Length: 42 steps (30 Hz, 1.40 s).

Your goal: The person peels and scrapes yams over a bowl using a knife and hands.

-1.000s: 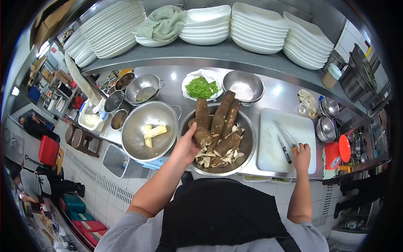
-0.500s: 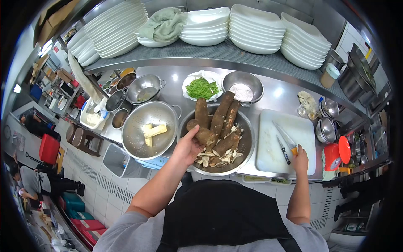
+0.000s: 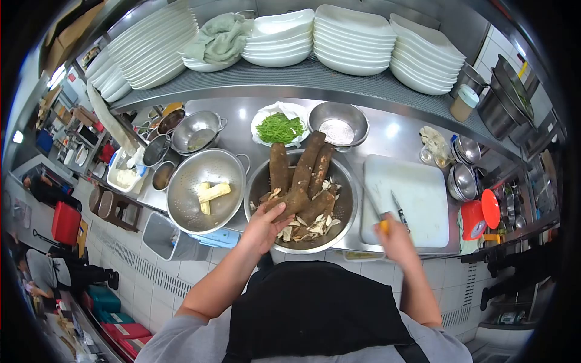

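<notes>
My left hand is closed around the near end of a brown-skinned cassava root, over a steel basin. Several more unpeeled cassava roots stand in the basin among pale peelings. My right hand grips a large kitchen knife by its yellow handle, with the blade pointing up and away between basin and cutting board. On the white cutting board lies a small dark-handled knife. Peeled yellow-white cassava pieces rest in the steel colander to the left.
Behind the basin are a plate of chopped greens and a steel bowl. A shelf with stacked white dishes overhangs the counter. At right stands a red scale; a grey bin is below left.
My right hand has lifted the yellow-handled knife from the cutting board and brought it left toward the basin. The cassava in my left hand has tilted, its end now lower. The view has shifted slightly.
</notes>
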{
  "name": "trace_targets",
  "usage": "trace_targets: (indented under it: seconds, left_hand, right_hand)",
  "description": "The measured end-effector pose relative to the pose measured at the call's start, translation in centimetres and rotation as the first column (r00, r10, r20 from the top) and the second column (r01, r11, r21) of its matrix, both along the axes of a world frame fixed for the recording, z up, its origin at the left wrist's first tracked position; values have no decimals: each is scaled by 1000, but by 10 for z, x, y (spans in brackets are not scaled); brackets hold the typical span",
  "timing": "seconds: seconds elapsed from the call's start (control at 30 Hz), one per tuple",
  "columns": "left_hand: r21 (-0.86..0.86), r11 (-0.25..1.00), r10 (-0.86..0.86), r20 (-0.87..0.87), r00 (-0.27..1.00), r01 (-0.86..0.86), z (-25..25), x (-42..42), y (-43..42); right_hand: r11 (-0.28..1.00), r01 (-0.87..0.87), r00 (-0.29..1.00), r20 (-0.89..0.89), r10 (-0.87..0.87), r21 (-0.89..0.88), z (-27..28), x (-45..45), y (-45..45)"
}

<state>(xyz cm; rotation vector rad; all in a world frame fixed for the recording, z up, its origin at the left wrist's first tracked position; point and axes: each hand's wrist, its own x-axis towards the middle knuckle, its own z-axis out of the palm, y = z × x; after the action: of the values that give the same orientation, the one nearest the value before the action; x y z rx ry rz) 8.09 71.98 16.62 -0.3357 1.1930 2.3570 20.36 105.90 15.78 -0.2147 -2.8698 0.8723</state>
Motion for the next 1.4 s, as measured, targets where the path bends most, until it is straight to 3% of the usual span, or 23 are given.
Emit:
trace_targets:
  seconds: [0.07,0.17,0.23,0.27,0.3,0.37,0.5,0.57,0.63,0.7,0.9,0.97,1.03,1.1,1.13,1.2,1.27,1.33,1.4]
  left_hand:
    - [-13,1000,-29,-44,999,29,0,10,5]
    - [-82,997,-18,-75,997,12,-1,23,10]
    - [-117,993,16,-75,997,-25,1,29,13]
    - [-121,992,32,-80,996,-41,0,30,13]
    - [-118,992,43,-82,996,-53,0,31,13]
    - [-109,992,53,-87,995,-63,0,33,13]
    - [-102,989,97,-101,990,-107,-6,30,11]
    - [-106,987,109,-98,989,-119,-7,29,11]
    - [-96,988,106,-118,987,-117,-5,29,13]
    - [-116,987,97,-101,990,-109,-4,33,14]
    - [-103,994,9,-134,991,-23,-1,20,5]
    - [-372,899,-313,-182,932,229,0,8,-10]
    - [-408,872,-383,-220,897,271,9,1,-11]
    - [-846,521,-650,-304,697,117,41,0,0]
    - [-912,409,-637,-278,719,10,41,-2,4]
    - [-927,371,-647,-303,699,-59,36,-1,8]
    - [-935,338,-664,-319,677,-109,27,1,13]
    - [-973,103,-710,-216,670,-205,21,2,17]
    - [-947,92,-708,-280,648,-309,8,-1,17]
  right_hand:
    - [988,-121,988,84,130,-100,42,-7,-61]
    - [983,-166,985,-51,162,-76,51,-20,-109]
    - [975,-215,938,-288,192,-51,57,-28,-124]
    - [973,-232,921,-327,214,-17,55,-32,-129]
    - [972,-236,920,-324,220,-11,50,-35,-129]
    - [953,-282,947,-129,295,107,46,-44,-132]
    - [959,-274,946,-161,281,65,89,-37,-139]
    - [961,-252,876,-448,179,-110,102,-33,-141]
    - [979,-185,884,-449,128,-86,74,-37,-143]
    - [956,-276,959,-38,281,96,36,-51,-141]
    - [963,-241,962,-101,253,118,50,-49,-138]
    - [940,-288,949,-77,306,185,49,-49,-132]
    - [917,-327,928,-104,357,230,51,-46,-133]
    - [887,-369,900,-130,415,278,51,-45,-135]
    - [889,-372,907,-100,410,268,51,-47,-137]
    - [898,-361,917,-78,391,252,53,-50,-139]
    - [906,-376,926,56,373,193,56,-45,-138]
    - [916,-366,930,87,356,163,52,-50,-142]
    - [927,-351,935,108,339,132,49,-57,-147]
